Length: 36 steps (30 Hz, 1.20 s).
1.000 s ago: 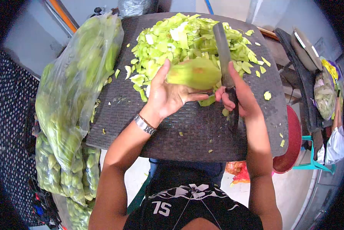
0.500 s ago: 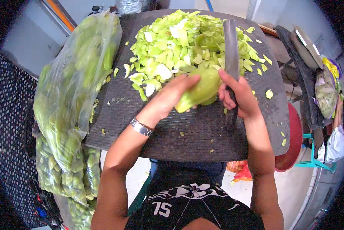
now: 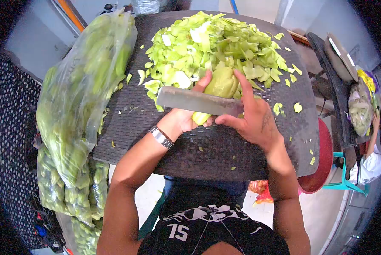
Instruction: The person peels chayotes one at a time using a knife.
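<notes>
A pale green chayote (image 3: 221, 83) is gripped in my left hand (image 3: 186, 118), with the thumb along its side and fingers beneath. My right hand (image 3: 257, 120) is closed on the handle end of a wide-bladed knife (image 3: 192, 101). The blade lies crosswise over the chayote, pointing left, and hides its middle. The right index finger reaches up beside the chayote's far end. Most of the knife's handle is hidden by the right hand. Just beyond the hands rises a heap of green and whitish peelings (image 3: 177, 57).
The dark woven-patterned table (image 3: 156, 140) carries scattered scraps. A clear plastic bag of chayotes (image 3: 80, 85) lies along its left edge, with more bagged chayotes (image 3: 78, 195) below. At right are a red basin (image 3: 322, 157), a teal stool (image 3: 345, 172) and another person's arm (image 3: 374, 131).
The knife has swung from upright at the chayote's right to lying across it, pointing left. My left hand has turned the chayote more upright.
</notes>
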Available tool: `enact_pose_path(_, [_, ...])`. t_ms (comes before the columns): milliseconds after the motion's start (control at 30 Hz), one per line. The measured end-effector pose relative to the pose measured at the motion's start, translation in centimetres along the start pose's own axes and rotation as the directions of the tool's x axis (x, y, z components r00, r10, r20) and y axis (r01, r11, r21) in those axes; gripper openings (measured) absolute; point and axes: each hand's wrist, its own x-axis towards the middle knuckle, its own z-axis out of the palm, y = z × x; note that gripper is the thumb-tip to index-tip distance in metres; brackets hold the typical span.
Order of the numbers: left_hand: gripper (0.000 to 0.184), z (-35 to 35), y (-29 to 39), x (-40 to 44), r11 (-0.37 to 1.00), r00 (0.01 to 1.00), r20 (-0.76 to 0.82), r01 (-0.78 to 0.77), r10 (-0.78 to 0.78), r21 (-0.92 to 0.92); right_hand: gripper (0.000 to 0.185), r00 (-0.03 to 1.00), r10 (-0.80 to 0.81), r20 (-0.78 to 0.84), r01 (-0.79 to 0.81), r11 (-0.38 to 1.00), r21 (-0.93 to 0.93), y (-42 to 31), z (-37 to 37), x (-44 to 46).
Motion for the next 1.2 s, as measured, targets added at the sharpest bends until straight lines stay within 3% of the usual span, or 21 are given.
enact_pose_path(67, [0.072,0.5,0.4,-0.3,1.0,1.0,-0.009,0.005,-0.004,0.016,0.112,0.994,-0.08,-0.08,0.08,0.997,-0.001,0.6,0.6,0.1])
enact_pose_path(167, [0.071,0.5,0.7,-0.7,0.993,0.999,-0.045,0.003,0.002,0.117,0.112,1.0,0.0,-0.029,-0.003,0.997,-0.077,1.0,0.5,0.0])
enact_pose_path(300, [0.072,1.2,0.6,-0.8,0.983,0.99,-0.144,0.021,0.005,0.182,0.107,0.996,-0.032,-0.081,0.023,0.993,-0.116,2.0,-0.2,0.3])
enact_pose_path(467, [0.072,0.8,1.0,-1.3,0.99,0.99,-0.066,0.131,-0.128,0.045,0.092,0.998,0.003,-0.07,-0.019,0.974,-0.224,3.0,-1.7,0.9])
enact_pose_path(600, [0.077,-0.1,0.8,-1.2,0.987,0.987,0.002,0.16,-0.16,0.024,0.087,1.0,0.007,-0.015,-0.009,0.988,-0.153,3.1,-1.7,1.0])
enact_pose_path(700, [0.073,0.4,-0.2,-0.9,0.991,0.989,-0.114,0.102,-0.092,0.082,0.087,0.999,0.026,0.046,-0.022,0.997,-0.072,3.9,-1.4,1.3])
enact_pose_path(800, [0.056,2.5,-1.3,-0.6,0.993,0.959,-0.284,0.015,0.02,0.121,0.087,0.999,0.034,0.037,-0.034,0.999,0.012,4.3,-1.1,1.4])
enact_pose_path(900, [0.052,2.9,-1.7,-0.6,0.985,0.948,-0.314,-0.006,0.06,0.17,0.088,0.995,0.097,0.039,-0.1,0.992,0.076,3.8,-0.9,1.5])
enact_pose_path(967, [0.056,2.8,-1.2,-0.8,0.984,0.955,-0.292,0.004,0.049,0.176,0.089,0.979,0.181,0.092,-0.19,0.977,0.094,2.9,-1.4,1.5])
enact_pose_path(1000, [0.058,2.6,-0.9,-1.0,0.984,0.959,-0.28,0.01,0.041,0.178,0.089,0.996,0.083,0.033,-0.085,0.992,0.097,3.4,-1.3,1.4])
enact_pose_path(1067, [0.063,1.3,0.4,-2.0,0.989,0.99,-0.106,0.104,-0.093,0.105,0.09,0.99,-0.115,-0.083,0.122,0.989,0.083,5.0,-1.2,1.4])
enact_pose_path(1100, [0.066,0.5,1.2,-2.1,0.986,0.988,-0.012,0.152,-0.151,0.075,0.089,0.991,-0.106,-0.083,0.111,0.992,0.056,5.4,-1.8,1.4])
enact_pose_path(1133, [0.081,-0.3,1.9,-1.7,0.971,0.977,-0.015,0.215,-0.215,0.102,0.088,0.992,-0.096,-0.08,0.099,0.995,0.032,5.8,-2.5,1.4])
enact_pose_path(1200, [0.079,-0.5,2.6,-2.1,0.971,0.99,-0.037,0.139,-0.134,0.194,0.087,0.996,-0.066,-0.061,0.067,0.998,0.014,5.9,-2.7,1.3])
